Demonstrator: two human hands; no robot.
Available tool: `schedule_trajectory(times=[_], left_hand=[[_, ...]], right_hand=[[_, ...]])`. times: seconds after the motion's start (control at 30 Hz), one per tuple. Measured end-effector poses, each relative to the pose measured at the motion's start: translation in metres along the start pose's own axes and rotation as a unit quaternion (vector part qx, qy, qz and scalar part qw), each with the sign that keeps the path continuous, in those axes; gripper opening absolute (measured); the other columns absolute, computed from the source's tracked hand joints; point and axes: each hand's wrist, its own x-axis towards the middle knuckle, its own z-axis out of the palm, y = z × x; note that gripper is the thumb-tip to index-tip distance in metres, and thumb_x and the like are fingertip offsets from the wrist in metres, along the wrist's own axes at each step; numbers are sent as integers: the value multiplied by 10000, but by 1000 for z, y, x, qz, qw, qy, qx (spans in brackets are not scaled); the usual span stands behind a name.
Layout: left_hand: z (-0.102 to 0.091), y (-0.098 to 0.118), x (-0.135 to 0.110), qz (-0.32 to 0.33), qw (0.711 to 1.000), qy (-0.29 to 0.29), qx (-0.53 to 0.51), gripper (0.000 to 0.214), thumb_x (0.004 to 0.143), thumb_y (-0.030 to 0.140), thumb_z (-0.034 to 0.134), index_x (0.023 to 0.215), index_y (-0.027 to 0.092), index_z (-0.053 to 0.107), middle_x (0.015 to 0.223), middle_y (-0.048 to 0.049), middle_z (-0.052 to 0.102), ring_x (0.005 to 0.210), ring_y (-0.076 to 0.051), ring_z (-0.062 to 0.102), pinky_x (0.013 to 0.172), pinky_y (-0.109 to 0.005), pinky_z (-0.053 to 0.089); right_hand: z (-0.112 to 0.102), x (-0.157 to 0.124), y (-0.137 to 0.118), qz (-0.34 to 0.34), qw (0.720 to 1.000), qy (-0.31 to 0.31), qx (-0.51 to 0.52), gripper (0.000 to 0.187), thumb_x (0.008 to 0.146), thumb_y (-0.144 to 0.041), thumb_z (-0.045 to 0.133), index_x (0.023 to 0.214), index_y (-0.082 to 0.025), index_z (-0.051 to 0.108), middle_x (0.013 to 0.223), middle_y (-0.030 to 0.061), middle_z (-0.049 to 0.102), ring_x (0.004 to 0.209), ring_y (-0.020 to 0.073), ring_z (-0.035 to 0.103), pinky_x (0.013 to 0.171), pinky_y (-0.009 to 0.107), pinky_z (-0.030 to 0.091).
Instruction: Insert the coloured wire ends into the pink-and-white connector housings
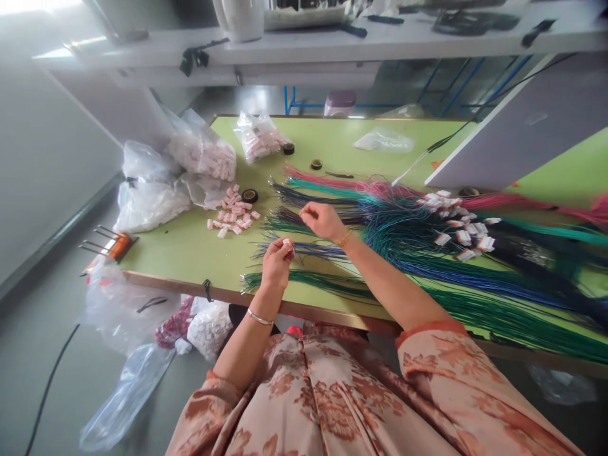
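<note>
Head view: a green table (pixel 190 253) carries bundles of coloured wires (pixel 427 278) across its right half. At the table's near edge the left hand (pixel 277 263) pinches a small white connector (pixel 287 243) between closed fingertips. The right hand (pixel 323 220), further in from that edge, has its fingers drawn narrow over the wire ends (whether it grips a wire cannot be told). The table's left side holds loose connectors (pixel 234 215) and plastic bags (pixel 199 155), with a tape roll (pixel 249 196) beside them.

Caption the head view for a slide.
Left hand holds a small white connector; right hand over coloured wires on green table.
</note>
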Motion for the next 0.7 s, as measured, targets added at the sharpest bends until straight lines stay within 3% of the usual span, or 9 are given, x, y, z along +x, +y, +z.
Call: schedule_trajectory(times=[0.13,0.27,0.57,0.7], left_hand=[[-6,0,4,-23,1000,7,-1,221,672,172,798,829,149,644,782,-4,641,658,-62,562,647,-204,433],[-8,-1,4,-29,1000,4,1,233,660,181,802,829,148,645,784,-11,648,675,-72,569,660,-213,437],[-9,-2,5,-30,1000,-7,0,257,638,215,823,809,152,642,776,-9,646,687,-75,567,687,-223,442],[-11,-3,5,-36,999,-2,-5,273,624,216,830,816,145,650,782,-15,654,678,-76,565,681,-228,435]], right_hand=[[2,48,26,94,987,0,-127,141,815,-220,578,836,-170,708,814,50,719,733,156,606,700,244,427],[16,66,39,158,965,-37,-208,118,786,-215,619,849,-203,718,922,62,737,818,183,628,725,261,435],[16,67,54,120,964,-13,-235,226,883,-193,478,962,-195,690,928,104,722,798,206,612,705,280,405],[12,71,52,107,970,11,-216,190,870,-202,507,952,-170,676,869,96,712,738,191,586,684,274,389]])
